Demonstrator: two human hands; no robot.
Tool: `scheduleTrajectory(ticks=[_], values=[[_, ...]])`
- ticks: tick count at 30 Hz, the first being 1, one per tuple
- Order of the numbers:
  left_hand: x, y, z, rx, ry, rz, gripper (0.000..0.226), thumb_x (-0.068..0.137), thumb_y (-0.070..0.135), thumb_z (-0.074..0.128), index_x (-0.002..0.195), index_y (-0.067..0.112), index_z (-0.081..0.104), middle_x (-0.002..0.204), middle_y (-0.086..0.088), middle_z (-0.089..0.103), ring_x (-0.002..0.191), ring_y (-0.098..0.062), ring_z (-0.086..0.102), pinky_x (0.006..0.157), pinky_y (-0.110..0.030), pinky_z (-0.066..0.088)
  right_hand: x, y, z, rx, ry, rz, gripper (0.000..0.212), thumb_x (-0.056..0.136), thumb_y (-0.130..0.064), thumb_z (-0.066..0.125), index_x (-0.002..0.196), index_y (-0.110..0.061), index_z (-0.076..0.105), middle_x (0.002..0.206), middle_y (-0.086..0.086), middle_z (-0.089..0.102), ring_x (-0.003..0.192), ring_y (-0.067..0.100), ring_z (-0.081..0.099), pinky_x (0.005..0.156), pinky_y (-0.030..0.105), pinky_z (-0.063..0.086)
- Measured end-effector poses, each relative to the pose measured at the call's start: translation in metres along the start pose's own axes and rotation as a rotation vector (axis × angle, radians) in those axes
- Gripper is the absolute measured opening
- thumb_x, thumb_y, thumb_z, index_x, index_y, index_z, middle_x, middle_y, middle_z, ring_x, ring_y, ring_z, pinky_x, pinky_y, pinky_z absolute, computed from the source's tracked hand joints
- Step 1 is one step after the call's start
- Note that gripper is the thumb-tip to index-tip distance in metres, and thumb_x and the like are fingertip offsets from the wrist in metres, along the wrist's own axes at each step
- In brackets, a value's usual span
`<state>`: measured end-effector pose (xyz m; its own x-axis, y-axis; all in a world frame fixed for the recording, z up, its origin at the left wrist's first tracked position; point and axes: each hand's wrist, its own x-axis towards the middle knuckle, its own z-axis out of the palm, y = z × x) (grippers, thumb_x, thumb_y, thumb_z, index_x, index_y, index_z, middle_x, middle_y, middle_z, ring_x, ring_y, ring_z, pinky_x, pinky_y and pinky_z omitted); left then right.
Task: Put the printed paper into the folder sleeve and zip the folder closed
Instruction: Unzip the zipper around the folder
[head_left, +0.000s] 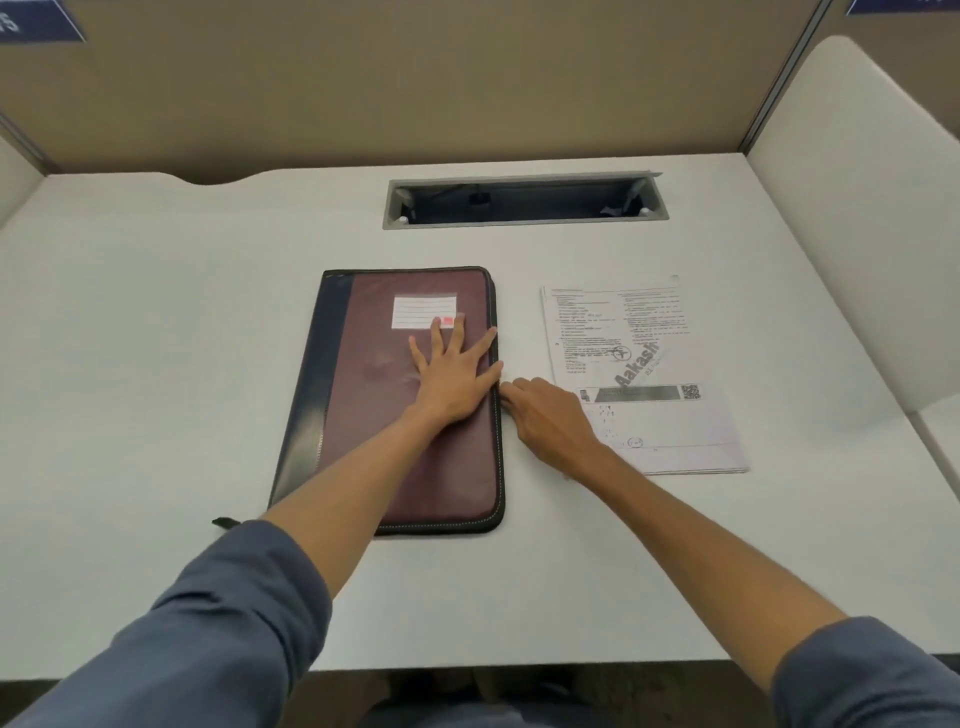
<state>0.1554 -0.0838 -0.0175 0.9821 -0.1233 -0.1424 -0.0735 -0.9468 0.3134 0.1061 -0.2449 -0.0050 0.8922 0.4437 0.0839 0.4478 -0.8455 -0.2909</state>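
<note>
Both arms wore slate-blue, long fabric sleeves, the left sleeve (197, 618) and the right sleeve (872, 675) each pushed back well behind the hands, leaving forearms bare. Soft creases showed in the cloth. The left hand (452, 379) and right hand (550, 421) were bare; no rings, watch or gloves visible.

Left hand (451, 375) lies flat with fingers spread, while right hand (545, 418) reaches beside it, fingers curled.
</note>
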Motion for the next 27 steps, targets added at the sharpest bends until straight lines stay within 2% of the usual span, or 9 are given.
scheduleTrajectory(ticks=[8,16,19,24,26,27], values=[[0.002,-0.001,0.003,-0.001,0.014,-0.01,0.06,0.096,0.059,0.031,0.152,0.042,0.017,0.165,-0.004,-0.004,0.148,-0.037,-0.016,0.11,-0.066,-0.017,-0.037,-0.014,-0.002,-0.046,-0.043,-0.036,0.014,0.101,-0.02,0.041,0.1,-0.015,0.054,0.091,0.003,0.057,0.085,0.026,0.053,0.059,0.041,0.046],[0.002,-0.001,0.008,0.01,0.044,-0.006,0.06,0.096,0.058,0.033,0.151,0.041,0.02,0.165,-0.005,0.001,0.149,-0.038,-0.012,0.11,-0.066,-0.014,-0.087,-0.036,0.001,-0.04,-0.033,-0.009,0.01,0.097,-0.014,0.047,0.091,-0.015,0.055,0.084,0.002,0.057,0.078,0.026,0.052,0.05,0.034,0.026],[0.001,-0.001,0.008,0.012,0.058,-0.005,0.059,0.096,0.057,0.033,0.151,0.041,0.021,0.165,-0.005,0.001,0.149,-0.039,-0.011,0.11,-0.066,-0.013,-0.108,-0.044,0.005,-0.025,-0.045,0.031,0.009,0.097,-0.016,0.048,0.092,-0.017,0.056,0.084,-0.002,0.057,0.077,0.022,0.051,0.049,0.033,0.028],[-0.001,0.002,0.005,-0.006,0.037,-0.007,0.058,0.097,0.055,0.034,0.152,0.039,0.022,0.165,-0.007,0.001,0.149,-0.038,-0.011,0.11,-0.066,-0.013,-0.131,-0.067,0.009,0.004,-0.001,0.151,0.011,0.086,-0.008,0.065,0.083,-0.016,0.058,0.072,-0.003,0.059,0.066,0.02,0.054,0.042,0.032,0.035],[-0.006,0.005,-0.002,-0.051,0.017,0.046,0.055,0.099,0.051,0.036,0.151,0.033,0.029,0.164,-0.007,0.003,0.15,-0.035,-0.009,0.112,-0.065,-0.012,-0.131,-0.074,0.009,0.009,0.034,0.193,0.008,0.088,-0.011,0.066,0.082,-0.015,0.061,0.072,-0.002,0.061,0.067,0.021,0.056,0.042,0.031,0.037],[-0.01,0.007,-0.006,-0.072,-0.002,0.13,0.052,0.1,0.047,0.039,0.148,0.028,0.037,0.164,-0.008,0.007,0.15,-0.032,-0.004,0.115,-0.064,-0.008,-0.131,-0.075,0.008,0.015,0.054,0.205,0.007,0.089,-0.014,0.065,0.083,-0.014,0.062,0.074,-0.001,0.063,0.068,0.022,0.057,0.042,0.032,0.038]])
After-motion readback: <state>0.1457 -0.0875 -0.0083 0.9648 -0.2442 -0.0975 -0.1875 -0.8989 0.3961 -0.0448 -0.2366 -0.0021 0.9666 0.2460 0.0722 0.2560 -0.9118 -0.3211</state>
